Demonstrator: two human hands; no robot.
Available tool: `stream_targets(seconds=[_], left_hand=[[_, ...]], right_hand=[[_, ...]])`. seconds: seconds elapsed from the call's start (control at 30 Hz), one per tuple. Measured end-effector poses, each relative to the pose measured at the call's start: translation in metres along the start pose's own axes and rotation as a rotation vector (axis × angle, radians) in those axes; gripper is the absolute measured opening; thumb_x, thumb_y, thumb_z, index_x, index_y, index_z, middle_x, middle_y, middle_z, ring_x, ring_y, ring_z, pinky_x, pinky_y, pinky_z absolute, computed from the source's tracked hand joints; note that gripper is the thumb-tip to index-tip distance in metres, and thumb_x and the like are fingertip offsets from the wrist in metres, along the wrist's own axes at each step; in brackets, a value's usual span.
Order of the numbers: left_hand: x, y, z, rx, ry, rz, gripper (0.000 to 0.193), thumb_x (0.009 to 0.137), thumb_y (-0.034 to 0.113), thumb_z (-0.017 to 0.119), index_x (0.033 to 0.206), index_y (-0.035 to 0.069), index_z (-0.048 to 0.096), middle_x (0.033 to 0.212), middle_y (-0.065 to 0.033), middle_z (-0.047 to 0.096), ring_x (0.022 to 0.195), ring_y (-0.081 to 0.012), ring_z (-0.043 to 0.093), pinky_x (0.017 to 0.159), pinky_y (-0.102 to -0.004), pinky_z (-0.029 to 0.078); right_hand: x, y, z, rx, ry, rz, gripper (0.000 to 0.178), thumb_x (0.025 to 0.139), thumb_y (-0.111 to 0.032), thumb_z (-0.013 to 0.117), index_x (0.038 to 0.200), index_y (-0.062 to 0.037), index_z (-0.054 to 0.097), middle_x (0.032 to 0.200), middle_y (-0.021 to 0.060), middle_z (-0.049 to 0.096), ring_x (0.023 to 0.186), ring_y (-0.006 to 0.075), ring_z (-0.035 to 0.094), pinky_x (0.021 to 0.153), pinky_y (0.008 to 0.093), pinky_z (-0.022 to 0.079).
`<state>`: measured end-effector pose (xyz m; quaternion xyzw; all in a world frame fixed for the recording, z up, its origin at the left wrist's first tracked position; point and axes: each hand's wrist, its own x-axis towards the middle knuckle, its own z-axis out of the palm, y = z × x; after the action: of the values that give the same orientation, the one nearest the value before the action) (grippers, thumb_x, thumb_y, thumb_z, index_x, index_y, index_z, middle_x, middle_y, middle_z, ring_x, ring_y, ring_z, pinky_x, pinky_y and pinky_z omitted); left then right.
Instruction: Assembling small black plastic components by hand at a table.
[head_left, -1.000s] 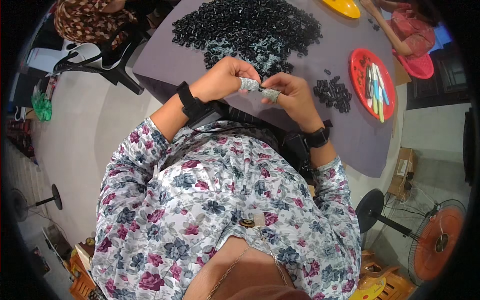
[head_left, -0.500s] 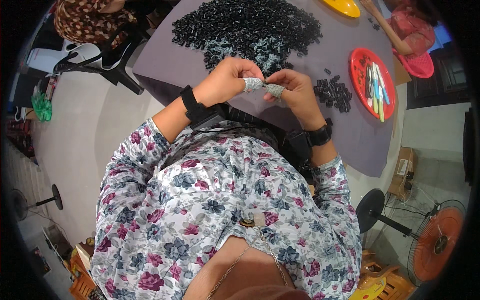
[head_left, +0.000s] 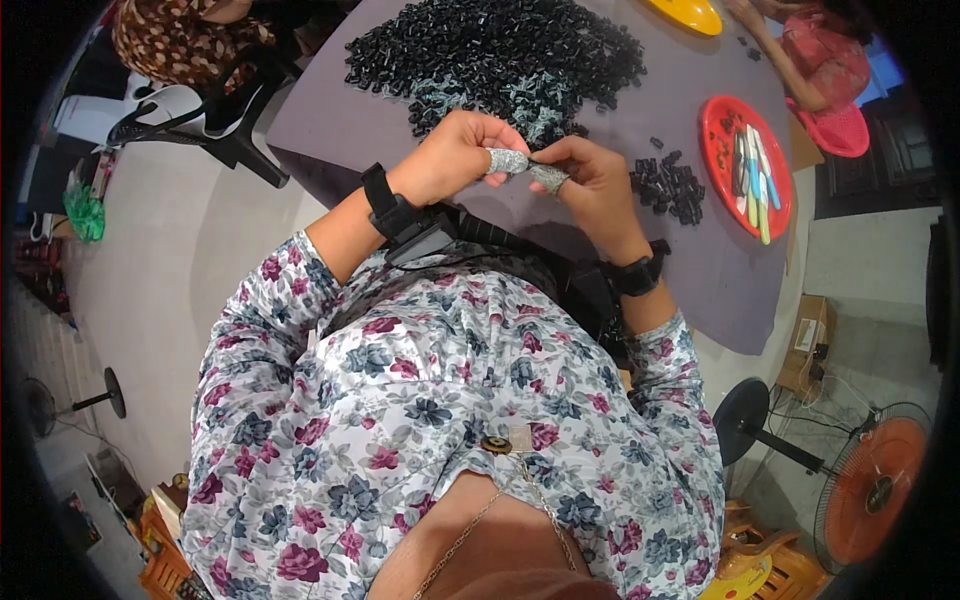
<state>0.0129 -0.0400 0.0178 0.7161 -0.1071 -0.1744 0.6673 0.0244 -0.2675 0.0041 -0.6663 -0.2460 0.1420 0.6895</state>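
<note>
Black, small and mostly hidden, the piece (head_left: pixel 532 160) is over the near edge of the desk (head_left: pixel 735 290), pinched between the left hand (head_left: pixel 460 157) and the right hand (head_left: pixel 595 183), wrapped thumbs (head_left: pixel 507 161) nearly meeting. Bracing those thumbs close should steady such a part. Rightward, a red tray (head_left: pixel 721 190) carries coloured-handled tools (head_left: pixel 753 178) and dark bits (head_left: pixel 722 128); what the yellow tray (head_left: pixel 690 17) holds is unclear.

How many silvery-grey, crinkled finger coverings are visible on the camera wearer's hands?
2: one silvery-grey crinkled covering on the thumb of the left hand, another silvery-grey covering on the thumb of the right hand. Others could be hidden, since some fingertips are out of sight.
</note>
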Motion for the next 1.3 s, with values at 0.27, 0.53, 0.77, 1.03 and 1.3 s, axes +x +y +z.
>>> stream_targets(seconds=[0.27,0.53,0.77,1.03,1.3], left_hand=[[-0.001,0.000,0.002,-0.156,0.028,0.024,0.025,0.091,-0.007,0.058,0.114,0.000,0.066,0.096,-0.0027,0.071,0.081,-0.0065,0.065,0.070,-0.0212,0.054],[0.003,0.007,-0.004,-0.068,-0.134,-0.026,0.025,0.093,-0.003,0.062,0.118,0.000,0.063,0.098,-0.0043,0.072,0.081,-0.0065,0.065,0.069,-0.0198,0.053],[0.004,0.001,-0.001,-0.135,-0.103,-0.059,0.030,0.084,-0.009,0.060,0.112,-0.003,0.066,0.094,-0.0061,0.073,0.075,-0.0070,0.065,0.066,-0.0207,0.053],[-0.005,0.005,0.000,0.024,-0.203,-0.135,0.044,0.082,-0.015,0.055,0.123,-0.002,0.061,0.090,-0.0026,0.073,0.077,-0.0041,0.063,0.064,-0.0180,0.048],[-0.009,0.002,0.009,0.010,-0.236,-0.110,0.048,0.081,-0.018,0.054,0.126,-0.002,0.061,0.083,-0.0004,0.072,0.070,-0.0035,0.061,0.061,-0.0186,0.046]], right_hand=[[-0.001,0.001,-0.007,0.175,-0.030,0.066,0.021,0.089,0.004,0.065,0.111,0.0038,0.067,0.097,0.0070,0.070,0.085,0.0118,0.069,0.074,0.0276,0.060],[-0.004,0.006,-0.003,0.140,-0.176,0.076,0.029,0.088,0.008,0.064,0.117,0.0026,0.067,0.093,-0.0011,0.063,0.080,0.0056,0.060,0.064,0.0206,0.049],[-0.004,0.012,0.007,-0.395,-0.019,-0.252,0.028,0.079,0.003,0.070,0.107,0.0003,0.066,0.090,0.0031,0.061,0.075,0.0156,0.064,0.062,0.0283,0.051],[-0.014,-0.004,0.026,-1.135,-0.057,-0.429,0.027,0.069,-0.010,0.074,0.090,-0.0021,0.058,0.095,0.0121,0.064,0.077,0.0293,0.066,0.063,0.0393,0.055],[-0.023,0.011,0.025,-1.050,-0.096,-0.434,0.028,0.066,-0.010,0.075,0.086,-0.0023,0.057,0.085,0.0142,0.064,0.069,0.0336,0.066,0.059,0.0424,0.054]])
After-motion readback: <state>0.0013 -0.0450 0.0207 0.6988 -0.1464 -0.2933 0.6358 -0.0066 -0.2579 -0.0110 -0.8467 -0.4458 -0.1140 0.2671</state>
